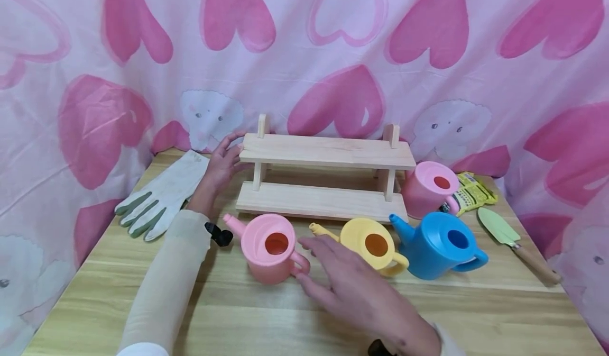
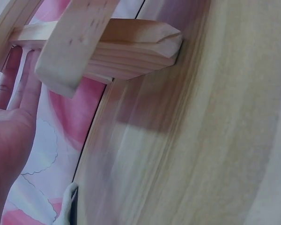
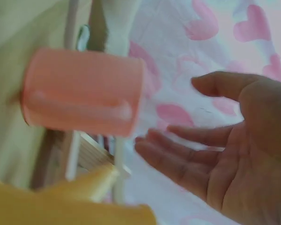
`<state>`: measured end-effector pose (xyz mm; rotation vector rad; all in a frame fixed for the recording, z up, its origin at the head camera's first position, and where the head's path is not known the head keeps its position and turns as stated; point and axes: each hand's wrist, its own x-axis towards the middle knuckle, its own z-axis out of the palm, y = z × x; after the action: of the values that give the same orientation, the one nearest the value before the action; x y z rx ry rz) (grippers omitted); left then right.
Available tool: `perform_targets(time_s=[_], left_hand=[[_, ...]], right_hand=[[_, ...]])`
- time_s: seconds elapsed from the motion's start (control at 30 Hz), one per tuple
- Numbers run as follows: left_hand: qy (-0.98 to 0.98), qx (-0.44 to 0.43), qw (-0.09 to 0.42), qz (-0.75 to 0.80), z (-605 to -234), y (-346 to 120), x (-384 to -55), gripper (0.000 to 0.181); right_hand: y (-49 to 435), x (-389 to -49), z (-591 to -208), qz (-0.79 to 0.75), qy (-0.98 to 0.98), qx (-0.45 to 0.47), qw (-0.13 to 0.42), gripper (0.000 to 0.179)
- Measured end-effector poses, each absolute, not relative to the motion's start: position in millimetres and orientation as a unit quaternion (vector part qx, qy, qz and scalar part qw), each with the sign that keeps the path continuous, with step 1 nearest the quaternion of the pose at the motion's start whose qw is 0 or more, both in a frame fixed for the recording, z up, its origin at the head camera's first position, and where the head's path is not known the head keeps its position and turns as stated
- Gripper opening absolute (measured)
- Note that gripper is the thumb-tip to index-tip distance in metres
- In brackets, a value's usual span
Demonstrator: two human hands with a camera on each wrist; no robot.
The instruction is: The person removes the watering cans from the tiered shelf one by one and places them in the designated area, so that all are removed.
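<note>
A two-tier wooden shelf (image 1: 328, 151) stands at the middle back of the table. My left hand (image 1: 221, 166) is at its left end; in the left wrist view the straight fingers reach the wooden end piece (image 2: 77, 51), their tips partly hidden. In front of the shelf stand a pink watering can (image 1: 266, 263), a yellow watering can (image 1: 354, 233) and a blue watering can (image 1: 426, 253). My right hand (image 1: 357, 284) hovers, fingers spread, beside the pink can's handle and partly over the yellow can. The right wrist view shows its palm (image 3: 253, 164) holding nothing, apart from the pink can (image 3: 84, 89).
Another pink watering can (image 1: 425, 192) stands at the shelf's right end, before a yellow packet (image 1: 471, 192). A green trowel (image 1: 499, 226) with a wooden handle lies at the right. White-and-green gloves (image 1: 164, 194) lie at the left. A pink heart-patterned curtain (image 1: 304, 54) hangs behind.
</note>
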<state>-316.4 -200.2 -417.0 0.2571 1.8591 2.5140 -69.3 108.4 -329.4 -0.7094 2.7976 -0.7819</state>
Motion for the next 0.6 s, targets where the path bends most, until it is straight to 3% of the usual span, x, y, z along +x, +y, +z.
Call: perform_targets(time_s=[0.33, 0.6], left_hand=[[0.717, 0.109, -0.038, 0.688, -404, -206, -300, 0.050], [0.839, 0.146, -0.050, 0.522, -393, -227, -279, 0.051]], right_hand=[[190, -81, -296, -0.236, 0.902, -0.335, -0.132, 0.060], [266, -107, -291, -0.219, 0.924, -0.272, -0.158, 0.076]])
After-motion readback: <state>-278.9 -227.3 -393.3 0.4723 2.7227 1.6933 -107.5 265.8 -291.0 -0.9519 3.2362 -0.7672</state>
